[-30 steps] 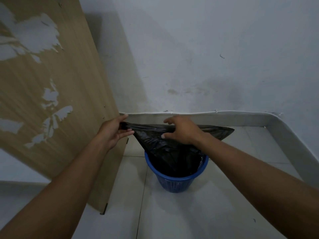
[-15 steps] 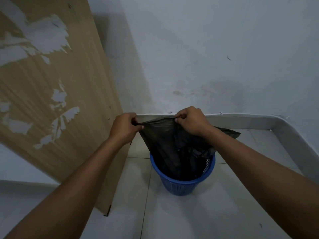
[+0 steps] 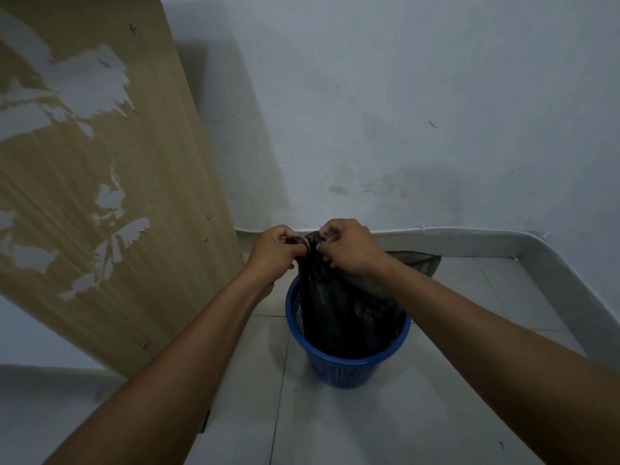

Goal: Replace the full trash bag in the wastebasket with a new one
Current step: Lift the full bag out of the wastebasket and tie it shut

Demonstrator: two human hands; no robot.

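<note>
Closing step, I judge. Fingers of my left hand [image 3: 275, 255] and right hand [image 3: 352, 248] pinch the bunched mouth of the black trash bag [image 3: 342, 310], whose body sits inside the blue wastebasket [image 3: 339, 360] on the floor [image 3: 335, 426]. Next move: knot the neck, then lift straight up, basket steadied.

The bin [image 3: 347, 369] is a blue plastic mesh basket, upright on the floor, toward 5 o'clock from the view's middle. The black bag [image 3: 342, 307] sits inside it. Its top is gathered into a narrow neck rising toward 12 o'clock above the rim, and one loose corner sticks out toward 2 o'clock.
</note>
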